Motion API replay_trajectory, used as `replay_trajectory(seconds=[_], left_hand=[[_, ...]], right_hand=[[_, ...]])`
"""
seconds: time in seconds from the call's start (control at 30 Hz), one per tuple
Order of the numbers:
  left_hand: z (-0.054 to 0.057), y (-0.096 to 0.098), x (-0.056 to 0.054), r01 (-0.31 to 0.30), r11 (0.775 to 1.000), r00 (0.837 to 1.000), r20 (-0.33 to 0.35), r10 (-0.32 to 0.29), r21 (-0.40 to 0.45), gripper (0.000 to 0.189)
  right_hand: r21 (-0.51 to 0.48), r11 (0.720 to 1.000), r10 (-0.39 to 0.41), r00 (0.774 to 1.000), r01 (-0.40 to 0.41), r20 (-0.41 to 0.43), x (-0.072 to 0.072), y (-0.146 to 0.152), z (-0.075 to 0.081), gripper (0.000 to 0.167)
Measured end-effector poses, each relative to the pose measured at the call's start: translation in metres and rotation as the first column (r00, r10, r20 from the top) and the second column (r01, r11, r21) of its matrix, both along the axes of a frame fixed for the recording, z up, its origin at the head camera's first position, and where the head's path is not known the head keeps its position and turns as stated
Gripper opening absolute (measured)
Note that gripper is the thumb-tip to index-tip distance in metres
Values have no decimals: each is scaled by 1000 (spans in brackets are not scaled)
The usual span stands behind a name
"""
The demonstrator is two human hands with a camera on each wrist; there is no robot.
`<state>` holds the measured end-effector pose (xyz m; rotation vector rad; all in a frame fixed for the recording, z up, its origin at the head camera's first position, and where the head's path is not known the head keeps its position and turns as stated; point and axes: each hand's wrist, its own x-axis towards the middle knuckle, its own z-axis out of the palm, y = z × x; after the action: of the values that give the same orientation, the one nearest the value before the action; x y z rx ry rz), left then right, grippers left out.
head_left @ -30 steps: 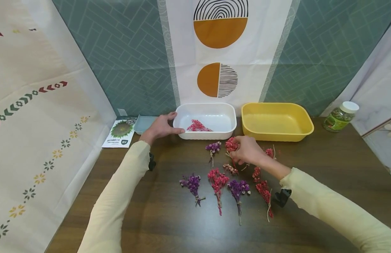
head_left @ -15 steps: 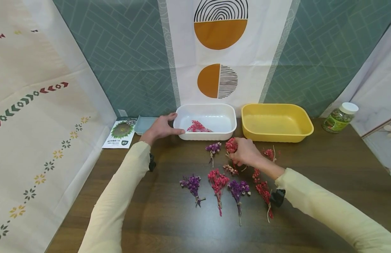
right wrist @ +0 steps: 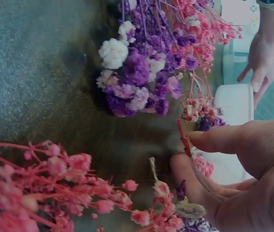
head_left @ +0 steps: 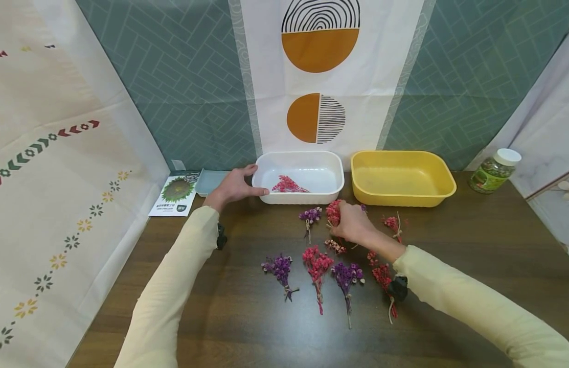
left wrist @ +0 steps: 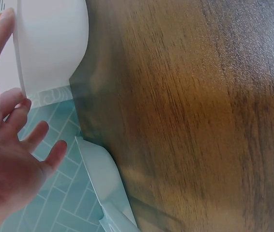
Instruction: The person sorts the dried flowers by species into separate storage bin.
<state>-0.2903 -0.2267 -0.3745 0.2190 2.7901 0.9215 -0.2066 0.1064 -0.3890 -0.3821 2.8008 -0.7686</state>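
My left hand rests at the left end of the white tub, thumb at the near rim and fingers by the far corner. In the left wrist view its fingers are spread against the tub wall. A spray of red dried flowers lies inside the tub. My right hand pinches the stem of a small red dried flower bunch just in front of the tub. Between thumb and forefinger, the right wrist view shows its red stem. Purple dried flowers lie left of this hand.
Several more dried bunches lie nearer, among them a purple one, a pink one and a red one. A yellow tub, a lidded jar, a seed packet and a pale blue tray stand along the back.
My right hand has shifted slightly left at the red bunch, its forearm swinging left, and the bunch has moved a little left. The left hand stays on the white tub.
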Motion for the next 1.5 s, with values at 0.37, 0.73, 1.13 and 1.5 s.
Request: replay_trajectory(seconds=[0.37,0.73,1.13,1.5], left_hand=[[1,1,1,0,1000,1000,5,0,-1,103],[1,0,1,-2,1000,1000,11,2,18,103],[3,1,2,-6,1000,1000,20,6,15,103],[3,1,2,0,1000,1000,12,0,3,103]], right_hand=[[-46,999,15,1000,-15,-13,1,1,-2,48],[-100,995,26,999,-29,-32,2,4,3,61],[-195,978,75,997,-73,4,10,13,11,59],[-275,958,101,994,-84,50,22,24,25,56]])
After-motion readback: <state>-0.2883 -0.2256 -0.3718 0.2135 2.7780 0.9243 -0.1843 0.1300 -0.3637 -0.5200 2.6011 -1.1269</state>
